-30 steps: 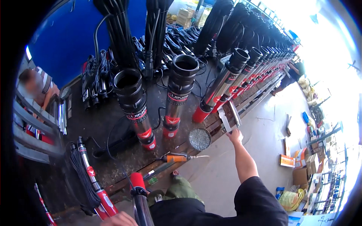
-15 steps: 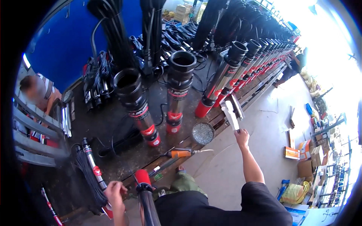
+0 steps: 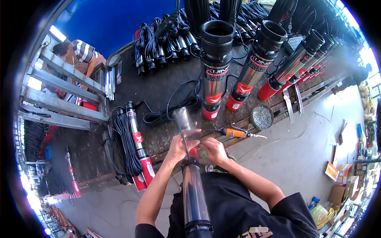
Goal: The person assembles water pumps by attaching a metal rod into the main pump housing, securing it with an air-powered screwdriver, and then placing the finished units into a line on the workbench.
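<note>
A long submersible pump [image 3: 194,198] with a steel body and a red upper end leans up against my body. A blurred steel mesh sleeve [image 3: 183,118] sits at its top, and a thin black cable [image 3: 183,139] runs down along it. My left hand [image 3: 180,146] grips the top of the pump just below the sleeve. Facing it, my right hand [image 3: 214,151] closes on the red part. Both hands are over the front edge of the dark workbench [image 3: 158,91].
On the bench are an orange-handled screwdriver [image 3: 234,133], a round dish of small parts [image 3: 262,117], flat metal strips [image 3: 289,104], upright pumps [image 3: 216,71] and a pump lying by coiled black cable [image 3: 126,144]. Another person [image 3: 75,51] bends behind a metal rack [image 3: 63,91]. Cardboard boxes [image 3: 337,190] lie on the floor.
My right hand left the metal strip at the bench edge and came to the pump's top. My left hand rose from low on the pump to its top.
</note>
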The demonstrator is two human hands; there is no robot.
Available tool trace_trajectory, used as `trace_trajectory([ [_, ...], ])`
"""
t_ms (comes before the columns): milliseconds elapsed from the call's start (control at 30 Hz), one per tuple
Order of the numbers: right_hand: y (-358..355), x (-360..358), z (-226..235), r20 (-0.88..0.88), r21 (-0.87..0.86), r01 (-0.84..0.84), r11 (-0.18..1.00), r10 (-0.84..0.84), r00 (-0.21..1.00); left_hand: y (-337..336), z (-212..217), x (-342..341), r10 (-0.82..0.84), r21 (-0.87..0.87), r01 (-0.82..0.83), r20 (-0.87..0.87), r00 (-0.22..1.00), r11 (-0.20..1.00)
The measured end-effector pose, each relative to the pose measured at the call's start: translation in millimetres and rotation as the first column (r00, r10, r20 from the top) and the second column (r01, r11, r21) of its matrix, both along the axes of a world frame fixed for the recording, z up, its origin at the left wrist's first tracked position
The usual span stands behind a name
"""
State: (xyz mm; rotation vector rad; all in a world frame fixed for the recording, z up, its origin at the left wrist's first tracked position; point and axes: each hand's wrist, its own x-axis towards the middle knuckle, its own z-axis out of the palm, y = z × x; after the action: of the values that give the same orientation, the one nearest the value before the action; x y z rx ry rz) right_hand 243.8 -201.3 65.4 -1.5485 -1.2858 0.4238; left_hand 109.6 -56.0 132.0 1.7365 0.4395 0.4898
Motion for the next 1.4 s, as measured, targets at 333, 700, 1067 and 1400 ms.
trace_trajectory([
  [333,16.8,6.1,56.6,0.003,-0.146,-0.034,0.989,0.035,0.999,-4.5,15.9,-93.9,0.366,0.751,0.176,-0.494,0.789,0.636],
  [700,12.5,36.8,52.2,-0.208,-0.228,-0.677,0.699,0.645,0.736,-43.1,30.9,-112.3,0.094,0.23,-0.016,-0.33,0.939,0.973],
  [1067,-11.4,17.8,82.4,-0.063,-0.388,-0.57,0.724,0.596,0.8,-78.5,48.9,-109.5,0.254,0.519,-0.009,-0.403,0.879,0.855],
  [1400,1.1,10.6,105.3,0.291,-0.447,-0.58,0.681,0.724,0.626,-94.9,23.4,-101.9,0.41,0.483,-0.254,-0.253,0.876,0.838],
])
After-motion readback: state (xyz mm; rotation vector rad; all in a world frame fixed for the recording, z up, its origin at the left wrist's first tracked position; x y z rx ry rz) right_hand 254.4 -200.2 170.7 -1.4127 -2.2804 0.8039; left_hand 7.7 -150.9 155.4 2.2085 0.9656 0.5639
